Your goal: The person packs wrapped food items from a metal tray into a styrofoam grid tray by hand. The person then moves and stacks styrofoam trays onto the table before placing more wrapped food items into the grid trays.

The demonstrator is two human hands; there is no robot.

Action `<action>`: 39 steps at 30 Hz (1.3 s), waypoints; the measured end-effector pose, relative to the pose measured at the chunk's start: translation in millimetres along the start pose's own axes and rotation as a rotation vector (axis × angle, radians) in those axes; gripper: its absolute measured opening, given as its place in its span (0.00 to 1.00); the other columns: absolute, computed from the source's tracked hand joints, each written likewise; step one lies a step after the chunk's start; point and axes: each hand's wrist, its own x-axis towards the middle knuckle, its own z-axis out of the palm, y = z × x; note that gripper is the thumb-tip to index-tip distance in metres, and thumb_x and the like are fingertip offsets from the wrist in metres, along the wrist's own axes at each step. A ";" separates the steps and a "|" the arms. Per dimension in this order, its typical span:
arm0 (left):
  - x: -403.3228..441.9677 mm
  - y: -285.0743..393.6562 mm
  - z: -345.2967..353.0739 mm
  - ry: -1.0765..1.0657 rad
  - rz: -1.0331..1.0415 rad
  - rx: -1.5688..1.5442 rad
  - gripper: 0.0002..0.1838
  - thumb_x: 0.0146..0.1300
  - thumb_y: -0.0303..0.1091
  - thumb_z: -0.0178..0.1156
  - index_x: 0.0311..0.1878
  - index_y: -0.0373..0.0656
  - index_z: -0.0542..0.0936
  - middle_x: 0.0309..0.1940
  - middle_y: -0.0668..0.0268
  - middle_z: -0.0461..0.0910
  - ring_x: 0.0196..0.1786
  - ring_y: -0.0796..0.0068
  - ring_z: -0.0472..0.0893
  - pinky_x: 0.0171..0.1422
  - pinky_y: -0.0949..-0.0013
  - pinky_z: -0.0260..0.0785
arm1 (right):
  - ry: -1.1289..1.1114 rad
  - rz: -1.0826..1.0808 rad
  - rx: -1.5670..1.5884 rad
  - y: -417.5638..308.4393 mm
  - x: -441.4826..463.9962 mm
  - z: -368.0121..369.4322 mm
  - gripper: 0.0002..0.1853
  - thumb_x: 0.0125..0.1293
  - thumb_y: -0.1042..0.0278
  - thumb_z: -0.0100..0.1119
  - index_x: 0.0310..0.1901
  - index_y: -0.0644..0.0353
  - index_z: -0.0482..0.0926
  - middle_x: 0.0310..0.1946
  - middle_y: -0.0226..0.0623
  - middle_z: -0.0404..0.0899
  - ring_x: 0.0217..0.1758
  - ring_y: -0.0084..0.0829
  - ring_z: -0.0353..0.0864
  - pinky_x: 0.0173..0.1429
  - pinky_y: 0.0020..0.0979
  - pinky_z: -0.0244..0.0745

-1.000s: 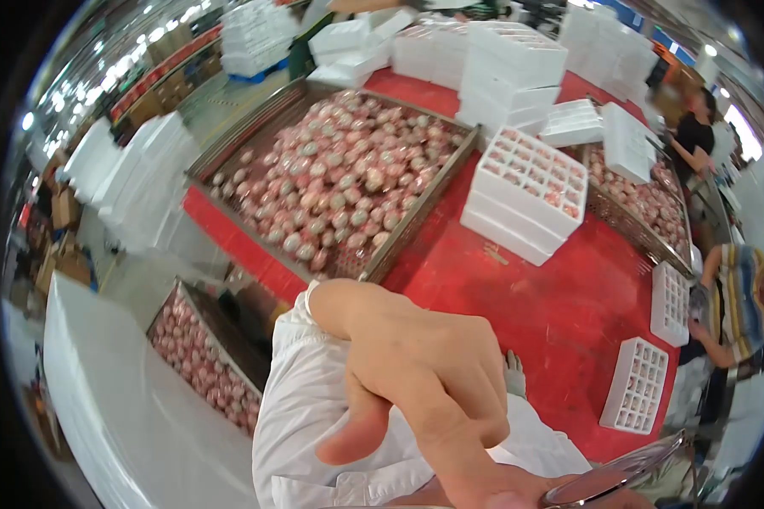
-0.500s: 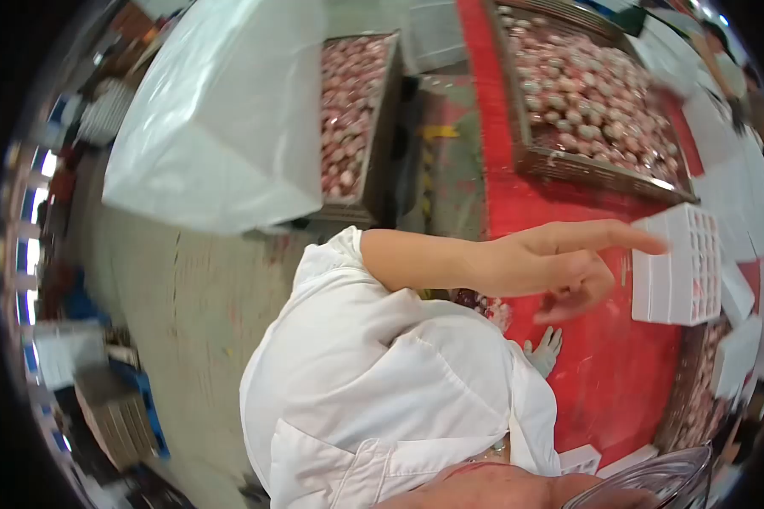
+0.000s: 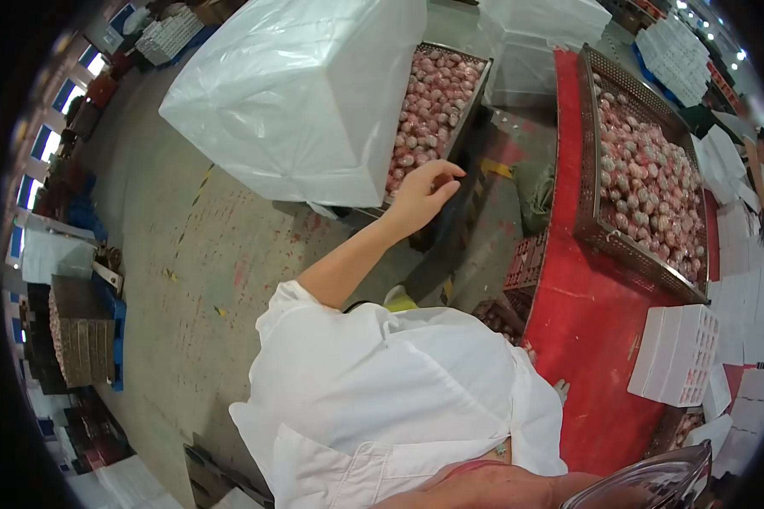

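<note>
My bare left hand [image 3: 424, 197] reaches out over the floor at the near end of a crate [image 3: 477, 89] of round, pinkish, shiny balls [image 3: 433, 106]. Its fingers are loosely curved, with the thumb apart, and I see nothing held in them. Beside the hand stands a large stack wrapped in white plastic sheeting [image 3: 314, 110], which hides part of that crate. Of my gloved right hand [image 3: 562, 390], only the fingertips show past my white coat, at the edge of a red tabletop [image 3: 603, 373]. They look spread, and the rest is hidden.
On the red table sit a metal crate [image 3: 587, 153] of similar balls and stacked white trays [image 3: 666, 352] with square cells. A red basket [image 3: 526, 263] and a greenish sack [image 3: 536, 195] stand below the table's edge. Stacked crates [image 3: 85, 339] stand on the left.
My left hand has swung from above the red table, near the white trays, leftward to the wrapped stack and its crate. The view has turned, shifting the scene rightward; less of my right hand shows.
</note>
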 end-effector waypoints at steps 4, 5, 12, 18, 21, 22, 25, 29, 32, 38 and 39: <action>10.8 -16.6 -63.9 0.245 0.278 0.310 0.12 0.61 0.23 0.57 0.49 0.41 0.77 0.41 0.64 0.76 0.42 0.74 0.77 0.43 0.71 0.71 | 0.055 0.156 0.047 -30.7 -8.2 -1.1 0.41 0.54 0.56 0.66 0.67 0.63 0.59 0.69 0.54 0.55 0.66 0.53 0.65 0.66 0.42 0.68; 10.0 -7.5 -80.7 0.325 0.277 0.421 0.12 0.59 0.20 0.57 0.46 0.39 0.78 0.42 0.60 0.75 0.44 0.65 0.77 0.45 0.67 0.69 | 0.048 0.167 0.043 -44.1 -10.8 -4.7 0.39 0.55 0.56 0.65 0.65 0.63 0.61 0.69 0.55 0.56 0.65 0.53 0.65 0.65 0.42 0.68; 5.2 -64.2 -165.7 0.484 0.203 0.546 0.13 0.59 0.18 0.54 0.48 0.39 0.75 0.40 0.60 0.74 0.42 0.64 0.75 0.41 0.67 0.68 | 0.135 0.031 0.070 -112.9 -14.6 21.7 0.33 0.55 0.57 0.63 0.60 0.62 0.65 0.66 0.55 0.59 0.63 0.54 0.67 0.63 0.44 0.69; -17.5 -115.7 -165.8 0.296 0.068 0.344 0.07 0.66 0.23 0.53 0.45 0.39 0.76 0.32 0.64 0.77 0.33 0.73 0.79 0.39 0.72 0.70 | 0.077 -0.054 -0.045 -143.9 -51.6 -4.0 0.38 0.53 0.60 0.63 0.65 0.60 0.60 0.69 0.54 0.55 0.67 0.53 0.62 0.66 0.43 0.67; -21.0 -107.7 -147.2 -0.028 0.095 0.383 0.06 0.65 0.21 0.53 0.43 0.37 0.77 0.30 0.62 0.76 0.31 0.71 0.79 0.35 0.71 0.71 | 0.079 -0.033 -0.064 -124.4 -23.5 40.3 0.45 0.51 0.58 0.66 0.69 0.60 0.54 0.70 0.53 0.53 0.70 0.53 0.59 0.69 0.42 0.64; -20.1 -110.3 -142.1 -0.115 0.124 0.366 0.06 0.64 0.20 0.53 0.42 0.37 0.77 0.29 0.61 0.76 0.31 0.71 0.79 0.35 0.71 0.71 | 0.039 0.006 -0.052 -125.0 -21.6 37.8 0.47 0.51 0.57 0.67 0.69 0.61 0.52 0.70 0.53 0.52 0.70 0.53 0.58 0.69 0.42 0.63; -15.8 -116.3 -123.4 -0.240 0.111 0.304 0.07 0.62 0.19 0.54 0.42 0.37 0.77 0.29 0.61 0.76 0.31 0.70 0.79 0.36 0.71 0.70 | -0.052 0.082 -0.006 -146.7 -41.5 -0.7 0.47 0.54 0.50 0.65 0.69 0.65 0.52 0.71 0.57 0.49 0.71 0.54 0.57 0.70 0.42 0.60; 2.5 -127.3 -99.2 -0.331 0.048 0.279 0.06 0.62 0.18 0.55 0.41 0.37 0.78 0.30 0.60 0.77 0.30 0.71 0.79 0.37 0.72 0.70 | -0.146 0.064 -0.025 -156.3 -48.7 -25.6 0.47 0.53 0.51 0.65 0.69 0.64 0.52 0.72 0.58 0.47 0.71 0.53 0.57 0.71 0.42 0.60; 25.0 -140.2 -76.6 -0.387 0.034 0.207 0.06 0.62 0.18 0.55 0.40 0.36 0.78 0.31 0.60 0.78 0.31 0.72 0.78 0.37 0.72 0.69 | -0.171 -0.075 -0.087 -105.0 -0.1 34.8 0.41 0.54 0.54 0.65 0.66 0.65 0.60 0.68 0.58 0.55 0.70 0.52 0.60 0.70 0.42 0.61; 94.9 -169.5 -32.3 -0.324 0.055 0.214 0.07 0.62 0.19 0.55 0.43 0.35 0.78 0.31 0.63 0.77 0.32 0.77 0.77 0.37 0.74 0.69 | -0.546 0.093 0.203 -149.1 15.3 -86.4 0.29 0.59 0.57 0.62 0.58 0.66 0.73 0.53 0.54 0.77 0.59 0.46 0.75 0.62 0.38 0.70; 110.3 -168.1 -24.8 -0.326 0.003 0.221 0.07 0.63 0.20 0.55 0.43 0.35 0.78 0.30 0.63 0.77 0.31 0.78 0.76 0.36 0.74 0.69 | -0.489 0.027 0.416 -142.8 29.1 -89.5 0.27 0.59 0.56 0.62 0.56 0.65 0.75 0.50 0.54 0.79 0.57 0.45 0.78 0.60 0.37 0.72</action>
